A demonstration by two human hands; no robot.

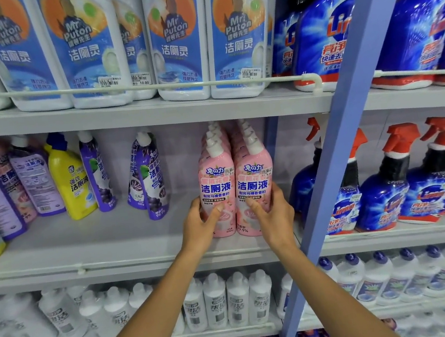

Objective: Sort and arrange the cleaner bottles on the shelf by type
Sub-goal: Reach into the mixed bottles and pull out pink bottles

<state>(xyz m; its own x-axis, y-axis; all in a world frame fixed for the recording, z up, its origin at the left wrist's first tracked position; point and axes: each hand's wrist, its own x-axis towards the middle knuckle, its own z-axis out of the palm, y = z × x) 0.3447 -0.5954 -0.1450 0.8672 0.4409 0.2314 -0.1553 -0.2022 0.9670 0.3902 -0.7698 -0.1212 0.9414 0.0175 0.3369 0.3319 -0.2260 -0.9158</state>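
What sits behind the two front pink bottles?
Behind each front pink bottle more pink bottles stand in a row; only their white caps and shoulders show. Their bodies are covered, so the count is unclear.

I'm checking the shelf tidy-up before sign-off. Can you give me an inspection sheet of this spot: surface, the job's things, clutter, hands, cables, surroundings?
Surface: middle shelf, grey, holding mixed bottles.
Job's things: two rows of pink bottles stand upright side by side at the shelf's right end, headed by the left pink bottle and the right pink bottle.
Clutter: purple bottles and a yellow bottle lean, mixed together, further left.
Hands: left hand grips the left pink bottle; right hand grips the right pink bottle.
Cables: nothing seen.
Surroundings: white jugs above, white bottles below, blue spray bottles beyond the blue post.
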